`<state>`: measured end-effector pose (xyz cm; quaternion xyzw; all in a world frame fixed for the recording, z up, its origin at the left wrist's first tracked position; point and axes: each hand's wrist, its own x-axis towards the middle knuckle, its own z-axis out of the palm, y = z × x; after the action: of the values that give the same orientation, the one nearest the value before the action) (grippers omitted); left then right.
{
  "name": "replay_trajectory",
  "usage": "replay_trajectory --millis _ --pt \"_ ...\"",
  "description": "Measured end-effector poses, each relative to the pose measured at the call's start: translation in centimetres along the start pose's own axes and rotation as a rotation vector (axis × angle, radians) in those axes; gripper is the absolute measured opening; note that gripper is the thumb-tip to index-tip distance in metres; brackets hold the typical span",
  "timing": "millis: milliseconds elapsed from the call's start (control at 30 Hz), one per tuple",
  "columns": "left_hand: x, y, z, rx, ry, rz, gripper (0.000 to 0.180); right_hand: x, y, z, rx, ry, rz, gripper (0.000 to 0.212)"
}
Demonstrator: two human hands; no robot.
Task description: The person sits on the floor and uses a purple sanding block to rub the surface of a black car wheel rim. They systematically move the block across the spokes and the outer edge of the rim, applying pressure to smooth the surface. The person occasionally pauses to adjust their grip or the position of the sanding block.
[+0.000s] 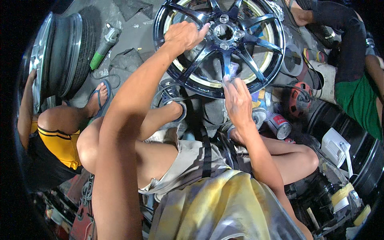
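Note:
A dark, glossy multi-spoke alloy wheel (250, 60) lies face up in front of my knees, its hub hole and bolt holes showing. My left hand (183, 36) is closed over a spoke on the wheel's left side, with a digit stretched toward the hub. At the near edge, my right hand (238, 98) presses its bent fingers together against the lower end of a spoke. Whatever may be inside that pinch is hidden from view.
A green-and-grey angle grinder (105, 47) lies on the floor at left, near a tyred wheel (60, 56) touched by another person's hand. To the right are a red power tool (300, 99), a paint can (279, 126), a clear tub (293, 60) and another person's legs.

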<state>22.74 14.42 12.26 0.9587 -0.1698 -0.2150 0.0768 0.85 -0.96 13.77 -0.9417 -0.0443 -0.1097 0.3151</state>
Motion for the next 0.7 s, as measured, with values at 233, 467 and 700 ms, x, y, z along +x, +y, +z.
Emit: replay_trajectory --millis 233,467,700 --pt "0.6 -0.7 0.5 0.025 0.015 -0.006 0.081 0.8 0.6 0.6 -0.004 0.013 -0.012 0.019" --pt "0.2 -0.3 0.3 0.051 -0.003 -0.022 0.082 1.3 0.5 1.0 0.004 0.077 0.004 0.024" --pt "0.1 -0.2 -0.3 0.042 -0.017 -0.005 0.081 1.7 0.7 0.9 -0.018 0.052 0.045 0.022"
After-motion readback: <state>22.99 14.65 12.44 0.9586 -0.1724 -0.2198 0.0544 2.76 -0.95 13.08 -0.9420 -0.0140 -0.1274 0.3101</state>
